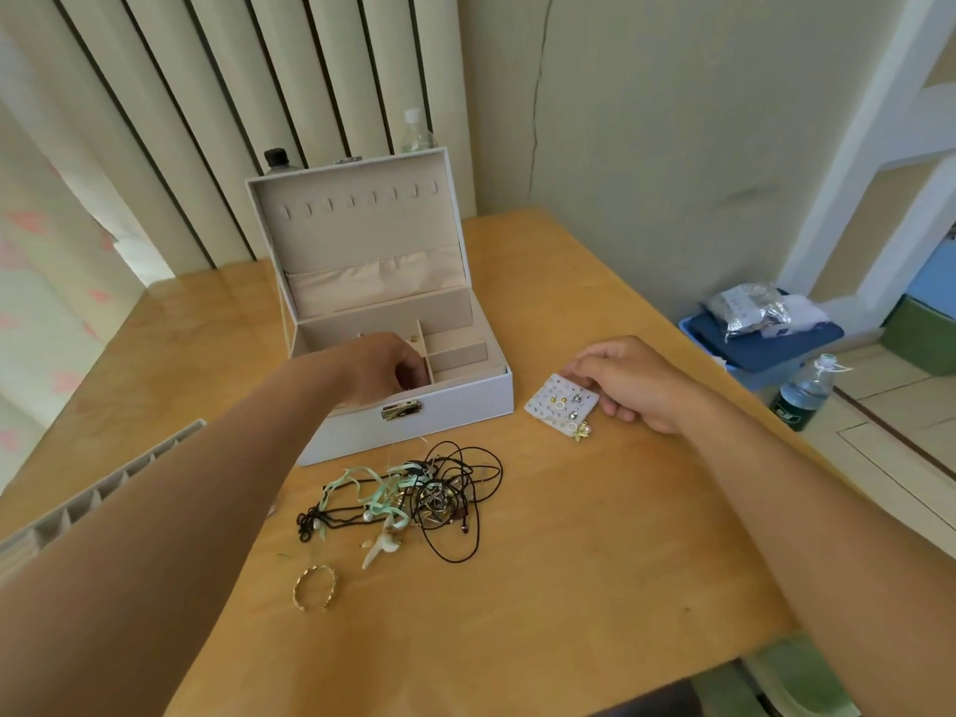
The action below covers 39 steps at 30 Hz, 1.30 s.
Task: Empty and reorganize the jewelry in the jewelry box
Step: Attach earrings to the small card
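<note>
The jewelry box (pixel 455 406) stands with its lid upright towards the back of the wooden bench (pixel 595 535), its beige lining and small divided compartments showing. A row of hooks and a slack pocket line the inside of the lid, and a metal latch (pixel 402 409) sits on the front wall.

The left hand (pixel 383 370) reaches over that front wall into the box's front left compartment. Its fingers curl downward inside, and I cannot tell whether the grip has closed on anything (the knuckles hide the fingertips).

Just right of the box, the right hand (pixel 636 382) rests on the bench. Its grip pinches the far edge of a white earring card (pixel 556 403) studded with small earrings, which lies flat on the wood. A little gold charm (pixel 583 432) lies at the card's near corner.

In front of the box lies a tangle of necklaces (pixel 439 496): black cords, a mint ribbon, small rings and pale pendants, all knotted together. Nearer still, beyond the tangle, a gold bracelet (pixel 315 587) lies by itself.

Left of the box, at the bench edge, a grey divider tray (pixel 103 489) shows beside the left forearm. Behind the box stand a black-capped bottle (pixel 275 160) and a clear bottle (pixel 415 132). Well right of the box, off the bench, a water bottle (pixel 804 390) stands on the floor near a blue bin (pixel 765 349).
</note>
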{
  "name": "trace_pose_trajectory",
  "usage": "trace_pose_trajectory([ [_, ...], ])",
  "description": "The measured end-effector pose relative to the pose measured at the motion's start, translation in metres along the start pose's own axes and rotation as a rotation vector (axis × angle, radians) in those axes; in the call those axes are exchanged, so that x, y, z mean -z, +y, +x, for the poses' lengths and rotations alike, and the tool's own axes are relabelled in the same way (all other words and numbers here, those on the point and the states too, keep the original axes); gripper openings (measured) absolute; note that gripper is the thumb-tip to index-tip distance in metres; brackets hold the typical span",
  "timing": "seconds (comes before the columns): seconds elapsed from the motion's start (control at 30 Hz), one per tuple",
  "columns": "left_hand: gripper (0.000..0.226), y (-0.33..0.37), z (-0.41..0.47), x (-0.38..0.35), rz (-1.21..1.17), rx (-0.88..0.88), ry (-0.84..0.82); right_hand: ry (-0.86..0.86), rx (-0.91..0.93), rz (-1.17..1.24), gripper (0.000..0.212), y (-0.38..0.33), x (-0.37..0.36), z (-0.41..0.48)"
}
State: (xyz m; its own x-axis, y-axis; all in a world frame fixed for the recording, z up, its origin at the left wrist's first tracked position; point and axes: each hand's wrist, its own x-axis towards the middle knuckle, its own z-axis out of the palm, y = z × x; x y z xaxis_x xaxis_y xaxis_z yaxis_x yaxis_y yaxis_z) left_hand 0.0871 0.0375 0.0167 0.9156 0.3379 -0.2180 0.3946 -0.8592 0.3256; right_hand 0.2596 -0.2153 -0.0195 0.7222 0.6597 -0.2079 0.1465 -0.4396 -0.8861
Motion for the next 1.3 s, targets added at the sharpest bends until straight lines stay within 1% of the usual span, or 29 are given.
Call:
trace_pose_trajectory([
  [0.07, 0.028, 0.001, 0.0, 0.0, 0.004, -0.007, -0.004, 0.021, 0.017, 0.011, 0.018, 0.002, 0.001, -0.002],
  [0.17, 0.027, 0.003, -0.001, 0.0, 0.006, -0.007, -0.016, -0.046, 0.023, -0.073, 0.013, 0.002, 0.004, -0.007],
  [0.23, 0.028, 0.004, -0.001, 0.0, 0.003, -0.005, -0.012, -0.059, 0.028, -0.077, 0.015, 0.004, 0.004, -0.008],
  [0.3, 0.029, 0.005, -0.002, 0.0, 0.002, 0.001, -0.002, -0.002, 0.044, -0.013, 0.012, 0.009, 0.002, -0.007],
  [0.37, 0.03, 0.005, -0.004, 0.0, -0.005, 0.002, 0.003, 0.096, 0.075, 0.044, 0.006, 0.014, -0.002, -0.006],
  [0.43, 0.026, 0.006, -0.006, 0.001, -0.029, -0.004, 0.02, 0.173, 0.107, 0.025, 0.008, 0.018, -0.005, -0.004],
  [0.53, 0.016, 0.008, -0.009, 0.004, -0.045, -0.021, 0.065, 0.222, 0.128, -0.016, 0.01, 0.019, -0.009, -0.004],
  [0.67, 0.009, 0.017, -0.013, 0.013, 0.062, -0.057, 0.096, 0.244, 0.136, -0.016, 0.01, 0.022, -0.009, -0.005],
  [0.73, 0.013, 0.026, -0.012, 0.021, 0.171, -0.038, 0.093, 0.249, 0.14, -0.015, 0.01, 0.023, -0.009, -0.006],
  [0.8, 0.02, 0.041, -0.011, 0.029, 0.302, -0.031, 0.152, 0.252, 0.143, -0.011, 0.011, 0.023, -0.009, -0.006],
  [0.83, 0.022, 0.051, -0.012, 0.03, 0.339, -0.072, 0.229, 0.253, 0.143, -0.009, 0.011, 0.023, -0.009, -0.005],
  [0.9, 0.025, 0.08, -0.015, 0.024, 0.336, -0.273, 0.372, 0.266, 0.141, 0.015, 0.011, 0.023, -0.009, -0.005],
  [0.93, 0.027, 0.097, -0.017, 0.017, 0.326, -0.382, 0.372, 0.281, 0.14, 0.037, 0.012, 0.024, -0.009, -0.004],
  [0.97, 0.031, 0.114, -0.019, 0.008, 0.334, -0.446, 0.308, 0.302, 0.141, 0.061, 0.013, 0.025, -0.009, -0.005],
  [1.0, 0.04, 0.128, -0.019, -0.002, 0.368, -0.464, 0.208, 0.326, 0.143, 0.086, 0.014, 0.025, -0.009, -0.005],
  [1.07, 0.066, 0.146, -0.011, -0.024, 0.517, -0.42, 0.017, 0.378, 0.142, 0.13, 0.015, 0.028, -0.01, -0.007],
  [1.1, 0.077, 0.15, -0.006, -0.031, 0.601, -0.397, -0.042, 0.404, 0.138, 0.151, 0.015, 0.028, -0.009, -0.008],
  [1.17, 0.09, 0.151, 0.005, -0.039, 0.675, -0.365, -0.11, 0.455, 0.127, 0.196, 0.015, 0.028, -0.008, -0.006],
  [1.23, 0.096, 0.152, 0.013, -0.04, 0.678, -0.377, -0.128, 0.474, 0.118, 0.229, 0.014, 0.027, -0.005, -0.004],
  [1.3, 0.097, 0.153, 0.018, -0.039, 0.659, -0.379, -0.146, 0.471, 0.111, 0.235, 0.015, 0.027, -0.005, -0.002],
])
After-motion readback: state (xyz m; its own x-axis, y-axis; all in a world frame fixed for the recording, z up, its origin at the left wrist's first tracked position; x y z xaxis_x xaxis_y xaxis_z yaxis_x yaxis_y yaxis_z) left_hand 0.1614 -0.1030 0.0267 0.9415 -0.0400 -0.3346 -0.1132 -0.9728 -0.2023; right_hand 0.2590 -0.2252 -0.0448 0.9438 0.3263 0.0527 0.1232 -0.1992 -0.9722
